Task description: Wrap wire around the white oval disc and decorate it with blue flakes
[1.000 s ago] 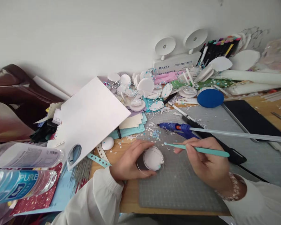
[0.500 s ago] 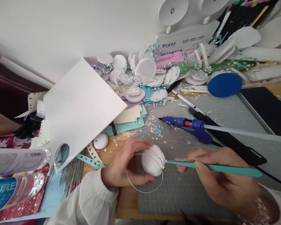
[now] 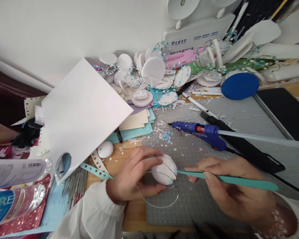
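My left hand [image 3: 132, 176] is curled around a white foam disc [image 3: 163, 172] wound with thin wire [image 3: 161, 200], held just above the grey cutting mat [image 3: 196, 202]. My right hand [image 3: 234, 196] pinches teal tweezers [image 3: 229, 180], whose tip touches the disc's right edge, where a small blue speck sits. A loop of the wire hangs loose below the disc.
A blue glue gun [image 3: 201, 131] lies on the mat beyond my hands. Behind it is a heap of white foam discs [image 3: 149, 76] and a blue round lid [image 3: 240, 86]. A white card sheet [image 3: 82, 109] and plastic bottles [image 3: 12, 199] crowd the left. A black tablet [image 3: 286, 113] sits at the right.
The camera came closer and lower. The tweezers' tip moved from above the disc onto its right edge. My left hand tilted the disc, and the wire loop below it widened.
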The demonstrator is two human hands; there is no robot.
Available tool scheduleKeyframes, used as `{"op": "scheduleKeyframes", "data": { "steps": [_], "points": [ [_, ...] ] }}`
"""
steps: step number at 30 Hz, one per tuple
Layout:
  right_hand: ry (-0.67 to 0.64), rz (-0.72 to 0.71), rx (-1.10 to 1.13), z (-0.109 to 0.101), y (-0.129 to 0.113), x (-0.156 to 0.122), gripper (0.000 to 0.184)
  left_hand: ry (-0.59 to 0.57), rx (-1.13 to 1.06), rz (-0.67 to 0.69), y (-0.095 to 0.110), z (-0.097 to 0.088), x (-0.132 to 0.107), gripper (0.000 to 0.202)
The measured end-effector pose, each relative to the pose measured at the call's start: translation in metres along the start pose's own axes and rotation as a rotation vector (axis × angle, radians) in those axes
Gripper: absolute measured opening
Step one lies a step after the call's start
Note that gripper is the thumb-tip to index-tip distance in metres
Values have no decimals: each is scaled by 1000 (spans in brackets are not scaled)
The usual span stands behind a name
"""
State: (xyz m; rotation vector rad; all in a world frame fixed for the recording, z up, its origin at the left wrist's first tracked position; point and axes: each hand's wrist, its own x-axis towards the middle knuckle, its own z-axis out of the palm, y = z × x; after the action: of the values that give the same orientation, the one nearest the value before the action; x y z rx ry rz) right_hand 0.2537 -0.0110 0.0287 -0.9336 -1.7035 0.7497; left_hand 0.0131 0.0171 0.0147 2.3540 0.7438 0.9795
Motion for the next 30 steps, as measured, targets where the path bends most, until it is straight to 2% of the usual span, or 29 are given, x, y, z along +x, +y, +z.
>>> {"op": "scheduleKeyframes", "data": {
  "steps": [4, 11, 21, 30],
  "points": [
    [-44, 6, -39, -1, -1, 2, 23, 16, 14, 2, 1, 0, 0, 57],
    [-50, 54, -39, 0, 0, 0, 22, 15, 40, 2, 1, 0, -1, 56],
    [41, -1, 41, -2, 0, -3, 34, 58, 5, -26, 0, 0, -1, 62],
    [58, -2, -28, 0, 0, 3, 26, 60, -6, -24, -1, 1, -1, 64]
  ]
}}
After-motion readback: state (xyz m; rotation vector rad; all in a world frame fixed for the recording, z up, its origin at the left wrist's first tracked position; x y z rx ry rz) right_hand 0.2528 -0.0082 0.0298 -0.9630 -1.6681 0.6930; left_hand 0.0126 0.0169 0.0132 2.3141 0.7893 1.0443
